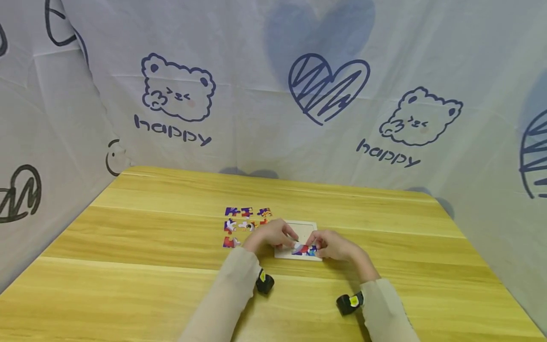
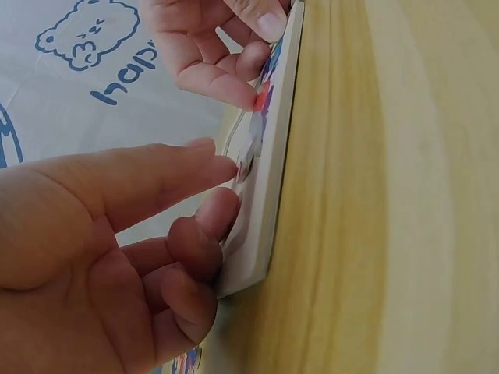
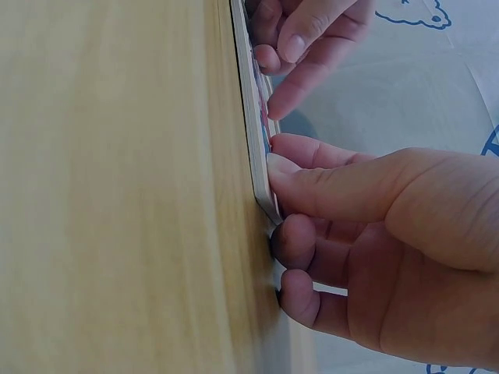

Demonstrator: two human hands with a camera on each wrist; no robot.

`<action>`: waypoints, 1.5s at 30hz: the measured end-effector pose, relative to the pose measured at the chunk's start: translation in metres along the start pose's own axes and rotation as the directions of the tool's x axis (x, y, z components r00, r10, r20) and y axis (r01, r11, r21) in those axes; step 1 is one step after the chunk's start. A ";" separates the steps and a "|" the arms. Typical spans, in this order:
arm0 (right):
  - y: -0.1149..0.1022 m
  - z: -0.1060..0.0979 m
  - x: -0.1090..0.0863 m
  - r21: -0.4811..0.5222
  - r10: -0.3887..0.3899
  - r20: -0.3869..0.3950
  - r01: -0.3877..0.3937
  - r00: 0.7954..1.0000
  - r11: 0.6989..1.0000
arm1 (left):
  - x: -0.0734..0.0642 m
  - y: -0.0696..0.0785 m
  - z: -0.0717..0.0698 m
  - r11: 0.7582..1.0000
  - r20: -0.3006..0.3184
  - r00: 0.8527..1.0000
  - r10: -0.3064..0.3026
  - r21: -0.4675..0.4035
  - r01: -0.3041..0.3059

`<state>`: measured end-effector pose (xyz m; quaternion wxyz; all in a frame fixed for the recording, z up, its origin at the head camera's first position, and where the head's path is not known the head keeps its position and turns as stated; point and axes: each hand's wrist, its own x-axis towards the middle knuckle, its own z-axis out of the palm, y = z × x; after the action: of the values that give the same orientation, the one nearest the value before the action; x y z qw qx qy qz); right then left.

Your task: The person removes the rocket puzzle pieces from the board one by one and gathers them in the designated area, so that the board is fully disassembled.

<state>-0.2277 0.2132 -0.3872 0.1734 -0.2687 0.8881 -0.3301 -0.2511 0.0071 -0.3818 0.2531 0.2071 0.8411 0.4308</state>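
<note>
A small light wooden puzzle frame [image 1: 297, 223] lies on the table, with red, white and blue jigsaw pieces [image 1: 304, 250] joined along its near right side. My left hand [image 1: 269, 235] is over the frame's left part, with fingertips at the whitish end of those pieces. Its other fingers are bent near the frame edge [image 2: 269, 234]. At the near right corner, my right hand [image 1: 335, 245] touches the pieces with thumb [image 3: 281, 167] and index finger. Its remaining fingers bend beside the frame's corner. No piece visibly sits lifted between either hand's fingertips, though fingers partly hide the pieces.
Loose jigsaw pieces [image 1: 231, 225] lie in rough rows left of the frame, partly behind my left hand. A black wrist camera [image 1: 265, 283] sits on the left wrist, another [image 1: 348, 304] on the right. A printed white cloth [image 1: 252, 104] hangs behind the wooden table [image 1: 149, 213].
</note>
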 end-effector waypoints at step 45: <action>-0.003 0.000 -0.002 0.022 -0.002 0.015 0.002 1.000 1.000 | 0.002 0.002 0.007 0.988 -0.102 0.994 0.046 -0.144 -0.061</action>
<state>-0.2256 0.2125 -0.3847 0.1829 -0.2700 0.8829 -0.3379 -0.2478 0.0135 -0.3843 0.2143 0.1888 0.8126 0.5081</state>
